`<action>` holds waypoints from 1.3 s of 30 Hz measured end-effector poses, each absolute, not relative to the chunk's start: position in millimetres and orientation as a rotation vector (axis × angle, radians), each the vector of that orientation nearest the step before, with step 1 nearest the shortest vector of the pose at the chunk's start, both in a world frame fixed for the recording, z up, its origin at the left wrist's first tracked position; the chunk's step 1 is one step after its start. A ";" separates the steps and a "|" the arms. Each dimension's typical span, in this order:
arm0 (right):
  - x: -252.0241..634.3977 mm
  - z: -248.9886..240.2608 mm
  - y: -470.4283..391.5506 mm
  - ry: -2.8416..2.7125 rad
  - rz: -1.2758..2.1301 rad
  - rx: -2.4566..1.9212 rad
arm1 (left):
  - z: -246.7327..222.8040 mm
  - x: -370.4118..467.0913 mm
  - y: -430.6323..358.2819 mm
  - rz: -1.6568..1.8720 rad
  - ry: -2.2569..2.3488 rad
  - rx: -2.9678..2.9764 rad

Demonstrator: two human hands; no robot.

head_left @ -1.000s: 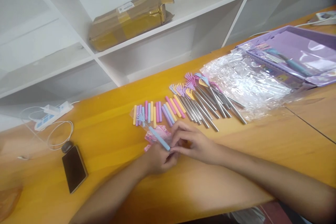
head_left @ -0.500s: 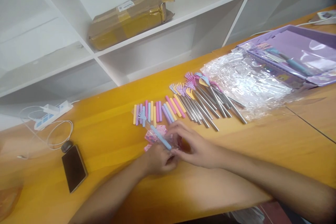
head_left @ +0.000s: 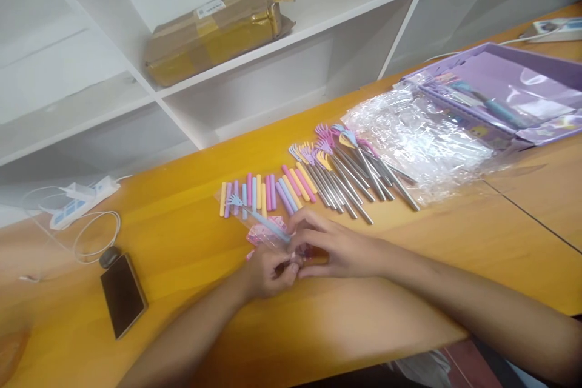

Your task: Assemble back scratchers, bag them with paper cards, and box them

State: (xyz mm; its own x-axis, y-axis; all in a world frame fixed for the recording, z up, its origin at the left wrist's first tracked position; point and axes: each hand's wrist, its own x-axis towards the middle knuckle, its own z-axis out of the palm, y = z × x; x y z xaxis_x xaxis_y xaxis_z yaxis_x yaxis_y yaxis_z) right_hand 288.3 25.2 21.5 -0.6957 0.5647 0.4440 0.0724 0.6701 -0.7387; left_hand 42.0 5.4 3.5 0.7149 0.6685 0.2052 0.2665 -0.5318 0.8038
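Observation:
A light-blue back scratcher [head_left: 268, 224] with a small hand-shaped head lies inside a clear plastic bag [head_left: 249, 218], its head pointing up and left. My left hand [head_left: 271, 271] is closed on the near end of the bag. From the right, my right hand [head_left: 334, 245] pinches the same end with curled fingers, which partly hide it. Pink printed cards [head_left: 265, 229] lie just beyond my hands. Behind them are coloured handle grips [head_left: 258, 194] in rows. Several back scratchers with bare metal rods [head_left: 348, 176] lie to their right.
Clear plastic bags [head_left: 418, 127] are heaped at the right, against a purple box [head_left: 500, 82]. At the left lie a phone [head_left: 123, 296], a black mouse-like object [head_left: 110, 257] and a power strip [head_left: 85, 201]. A taped carton [head_left: 218, 33] sits on the white shelf [head_left: 291, 51].
The blue back scratcher has slid further into the bag, away from my fingers. My hands now close over the bag's near end. The whole view has shifted slightly.

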 end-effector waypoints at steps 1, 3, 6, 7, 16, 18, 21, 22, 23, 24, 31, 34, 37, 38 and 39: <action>287.7 20.9 25.5 -2.184 0.926 -0.469 | 3.5 41.6 6.0 0.653 0.689 2.107; 287.2 20.4 26.3 -2.135 0.904 -0.426 | 4.1 41.0 7.5 0.654 0.648 2.040; 287.8 21.8 28.0 -2.089 0.912 -0.394 | 5.8 40.6 9.3 0.651 0.593 1.938; 288.2 22.6 28.6 -2.086 0.922 -0.389 | 6.3 40.4 9.6 0.661 0.584 1.926; 289.7 24.0 30.4 -2.090 0.779 -0.368 | -5.0 33.8 6.6 0.680 0.626 1.687; 290.1 21.9 29.4 -2.089 0.708 -0.373 | -9.0 33.9 5.2 0.662 0.678 1.579; 290.3 20.1 27.5 -2.082 0.578 -0.373 | -12.8 36.5 5.3 0.701 0.700 1.413; 290.3 20.2 26.9 -2.078 0.530 -0.362 | -14.1 37.7 6.1 0.727 0.704 1.354; 290.1 20.6 26.4 -2.075 0.493 -0.344 | -15.6 38.7 7.2 0.751 0.712 1.294; 289.9 21.4 26.0 -2.072 0.472 -0.322 | -17.3 39.7 8.4 0.772 0.721 1.246; 288.3 27.4 24.5 -2.159 0.675 -0.354 | -20.6 43.2 12.5 0.896 0.777 1.028; 287.3 27.2 24.6 -2.223 0.602 -0.372 | -14.0 44.1 12.7 0.913 0.821 0.977; 286.5 25.2 25.0 -2.281 0.428 -0.342 | -9.8 45.2 14.5 0.963 0.869 0.942; 286.3 24.4 25.0 -2.291 0.376 -0.332 | -9.1 45.7 15.3 0.973 0.876 0.924; 286.1 23.7 24.9 -2.296 0.331 -0.327 | -8.7 46.2 16.2 0.978 0.877 0.907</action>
State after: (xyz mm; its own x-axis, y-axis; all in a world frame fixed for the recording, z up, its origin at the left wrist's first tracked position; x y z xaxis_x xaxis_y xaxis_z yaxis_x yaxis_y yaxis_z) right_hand 286.1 24.9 23.7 -0.6647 0.3337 0.6684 0.1313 0.9329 -0.3352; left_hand 46.2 16.2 -8.7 0.3061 0.9323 -0.1924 -0.2926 0.2845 0.9129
